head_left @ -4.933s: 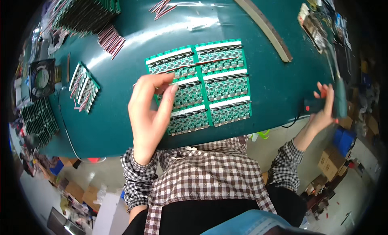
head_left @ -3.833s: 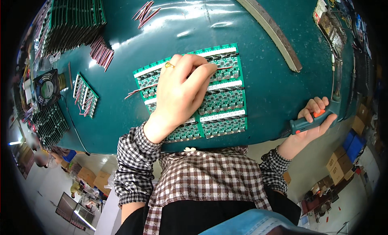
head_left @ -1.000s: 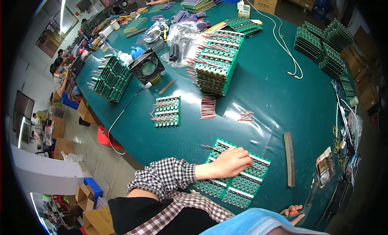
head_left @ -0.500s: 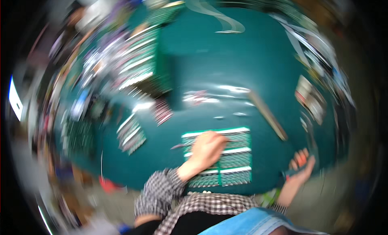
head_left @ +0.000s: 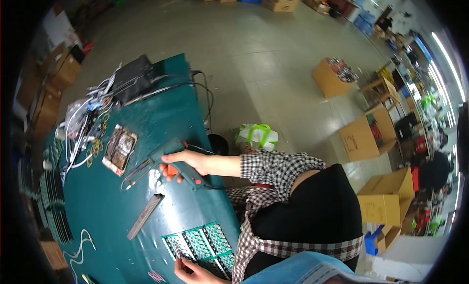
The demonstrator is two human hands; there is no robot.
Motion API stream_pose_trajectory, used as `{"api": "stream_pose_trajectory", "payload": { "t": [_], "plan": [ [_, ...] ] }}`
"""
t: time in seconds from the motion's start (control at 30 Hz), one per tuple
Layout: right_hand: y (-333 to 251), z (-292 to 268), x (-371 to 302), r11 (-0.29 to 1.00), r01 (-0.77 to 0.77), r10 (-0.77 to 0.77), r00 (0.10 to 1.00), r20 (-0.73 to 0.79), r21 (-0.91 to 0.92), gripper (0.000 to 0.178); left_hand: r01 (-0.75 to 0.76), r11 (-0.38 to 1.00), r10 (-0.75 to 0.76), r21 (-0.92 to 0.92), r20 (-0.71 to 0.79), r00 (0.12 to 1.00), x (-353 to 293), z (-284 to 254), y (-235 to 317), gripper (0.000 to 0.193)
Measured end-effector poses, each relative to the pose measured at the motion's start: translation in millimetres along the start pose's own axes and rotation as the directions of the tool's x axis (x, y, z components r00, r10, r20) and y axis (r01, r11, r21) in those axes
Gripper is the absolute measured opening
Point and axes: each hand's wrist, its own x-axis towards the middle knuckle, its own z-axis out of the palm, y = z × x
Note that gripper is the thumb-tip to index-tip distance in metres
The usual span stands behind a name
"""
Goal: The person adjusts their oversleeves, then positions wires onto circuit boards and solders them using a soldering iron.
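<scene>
Circuit-board panel [head_left: 198,243] partly beneath left hand [head_left: 192,272]; soldering gun [head_left: 189,173] inside right hand [head_left: 186,159].

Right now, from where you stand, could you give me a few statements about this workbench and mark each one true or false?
1. The right grip holds a green tool. True.
2. The left grip is out of view. False: the left grip shows at the circuit boards.
3. The tool's tip touches the circuit boards. False: it is well apart from them.
4. A long bar lies on the table. True.
5. The table is bright red. False: it is dark green.
</scene>
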Motion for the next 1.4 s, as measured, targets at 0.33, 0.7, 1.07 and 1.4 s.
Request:
{"api": "stream_pose_trajectory", "payload": {
  "t": [0.33, 0.7, 1.07, 1.4],
  "plan": [
    [2, 7, 28, 0.997, 0.009, -0.009, 1.0, -0.002, -0.07, 0.037, -0.19, 0.98, 0.182, -0.067, -0.106, 0.977, 6, -7, 27, 0.014],
    [-1, 52, 13, 0.987, 0.022, -0.063, 0.965, -0.254, -0.16, 0.046, -0.215, 0.961, 0.228, 0.172, -0.062, 0.972, 4, -40, 51, 0.017],
    [-31, -7, 42, 1.0, 0.008, -0.007, 0.992, 0.128, -0.008, 0.029, -0.203, 0.956, 0.24, 0.21, -0.169, 0.956, -8, -17, 59, 0.013],
    [-26, -6, 39, 1.0, 0.015, -0.014, 0.998, 0.068, -0.016, 0.032, -0.202, 0.964, 0.234, 0.175, -0.187, 0.954, -6, -20, 54, 0.013]
  ]
}}
